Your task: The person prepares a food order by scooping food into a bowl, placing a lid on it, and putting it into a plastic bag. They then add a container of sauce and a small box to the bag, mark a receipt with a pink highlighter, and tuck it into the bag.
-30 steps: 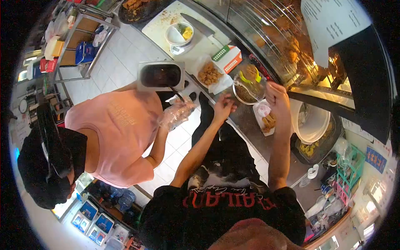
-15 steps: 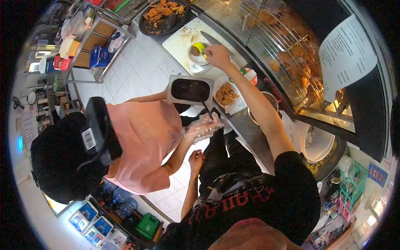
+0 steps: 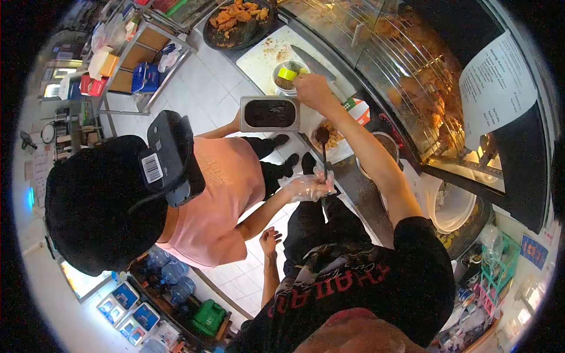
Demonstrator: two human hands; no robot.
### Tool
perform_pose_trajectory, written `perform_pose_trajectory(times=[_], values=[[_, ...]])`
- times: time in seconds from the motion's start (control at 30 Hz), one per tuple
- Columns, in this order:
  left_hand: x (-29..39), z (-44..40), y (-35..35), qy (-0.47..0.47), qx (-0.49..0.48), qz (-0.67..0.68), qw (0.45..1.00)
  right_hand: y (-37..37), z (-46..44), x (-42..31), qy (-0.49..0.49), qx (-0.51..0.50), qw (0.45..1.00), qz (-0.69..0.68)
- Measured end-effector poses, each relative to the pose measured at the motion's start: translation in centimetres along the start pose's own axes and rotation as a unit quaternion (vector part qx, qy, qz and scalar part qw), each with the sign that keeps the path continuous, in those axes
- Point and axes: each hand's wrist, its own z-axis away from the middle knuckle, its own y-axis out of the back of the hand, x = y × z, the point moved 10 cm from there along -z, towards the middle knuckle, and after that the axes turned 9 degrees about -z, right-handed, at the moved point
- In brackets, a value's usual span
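Note:
My right hand (image 3: 312,92) reaches over the counter with its fingers closed on a yellow scoop (image 3: 286,74), which is over a white tub (image 3: 283,90) of brownish powder. The tub stands at the edge of a white cutting board (image 3: 252,62); a knife (image 3: 312,62) lies on the board beside my hand. Below my right forearm are fried pieces of food (image 3: 334,139) on white paper, partly hidden by a spoon (image 3: 322,137) of dark sauce held by a co-worker's gloved hand (image 3: 309,186). Low at my side, my left hand (image 3: 271,240) holds nothing, fingers apart.
The co-worker in a pink shirt (image 3: 229,182) stands close on the left, holding a metal container (image 3: 269,127) of dark sauce. A black pan (image 3: 259,28) of fried pieces is at the far end. A glass display case (image 3: 406,65) runs along the right.
The co-worker's spoon has come out of the metal container and over the fried pieces. My left hand has loosened from a curl. My right hand stays at the tub with the scoop.

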Motion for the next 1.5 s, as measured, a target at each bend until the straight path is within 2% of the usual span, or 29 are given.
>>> perform_pose_trajectory(times=[0.13, 0.23, 0.27, 0.33, 0.43, 0.57, 0.6, 0.63, 0.7, 0.73, 0.8, 0.93, 1.03, 1.1, 1.17, 1.2, 1.3, 1.33, 1.37, 1.47, 1.5], values=[[1.2, -0.7, -0.3, -0.011, -0.008, -0.014, 1.0, -0.1, -0.9, 1.3, -0.039, -0.016, 0.999, 0.02], [1.6, -0.3, -0.3, -0.024, -0.015, -0.009, 1.0, 0.2, -0.9, 5.6, -0.133, 0.126, 0.969, -0.167], [1.5, -0.3, -0.2, -0.025, -0.016, -0.01, 1.0, -0.7, -0.4, 8.1, -0.229, 0.141, 0.925, -0.267], [0.7, -0.5, 0.3, -0.018, -0.018, -0.018, 1.0, -3.1, 2.4, 11.1, -0.407, 0.165, 0.778, -0.449], [-1.1, -0.4, 1.2, -0.011, -0.022, -0.009, 1.0, -0.5, 5.1, 8.8, -0.442, 0.111, 0.596, -0.661], [-7.0, -3.1, 4.2, -0.026, -0.02, -0.064, 0.997, 5.1, 10.8, 5.9, -0.4, 0.147, 0.516, -0.743], [-7.4, -3.0, 4.6, -0.062, -0.051, -0.078, 0.994, 6.0, 12.5, 5.4, -0.372, 0.125, 0.505, -0.769], [-8.3, -2.5, 5.3, -0.081, -0.069, -0.093, 0.99, 7.0, 15.1, 5.3, -0.372, 0.148, 0.477, -0.782], [-8.1, -1.2, 5.2, -0.074, -0.079, -0.114, 0.988, 9.0, 19.5, 4.7, -0.362, 0.185, 0.423, -0.809], [-7.5, -0.6, 5.3, -0.06, -0.073, -0.121, 0.988, 9.5, 22.2, 4.9, -0.382, 0.195, 0.42, -0.8], [-6.5, -0.4, 5.3, -0.05, -0.069, -0.134, 0.987, 12.0, 26.4, 4.6, -0.377, 0.233, 0.426, -0.789], [-2.0, -0.6, 3.9, -0.058, -0.064, -0.145, 0.986, 13.7, 36.0, 5.7, -0.469, 0.285, 0.436, -0.713], [1.4, -1.5, 1.5, -0.061, -0.074, -0.153, 0.984, 17.5, 40.6, 5.7, -0.547, 0.272, 0.621, -0.492], [2.5, -2.4, 0.2, -0.055, -0.085, -0.169, 0.98, 19.0, 42.3, 5.7, -0.524, 0.25, 0.754, -0.309], [2.9, -3.3, -1.2, -0.038, -0.076, -0.191, 0.978, 20.6, 41.6, 4.1, -0.466, 0.196, 0.852, -0.136], [3.0, -3.4, -2.0, -0.037, -0.08, -0.198, 0.976, 20.5, 41.3, 3.5, -0.457, 0.197, 0.854, -0.152], [3.5, -2.7, -3.1, -0.06, -0.105, -0.169, 0.978, 19.9, 38.1, 1.0, -0.338, 0.103, 0.933, -0.07], [3.4, -2.3, -3.0, -0.026, -0.089, -0.193, 0.977, 19.4, 37.3, 0.6, -0.326, 0.068, 0.94, -0.073], [3.9, -1.5, -3.0, -0.034, -0.068, -0.224, 0.972, 18.5, 37.2, 0.6, -0.321, 0.046, 0.944, -0.062], [1.8, -1.5, -1.5, -0.064, -0.063, -0.146, 0.985, 14.9, 37.6, 1.5, -0.317, -0.031, 0.948, -0.009], [2.4, -0.4, -1.7, -0.068, -0.061, -0.156, 0.983, 13.8, 38.0, 2.4, -0.313, -0.016, 0.949, -0.016]])
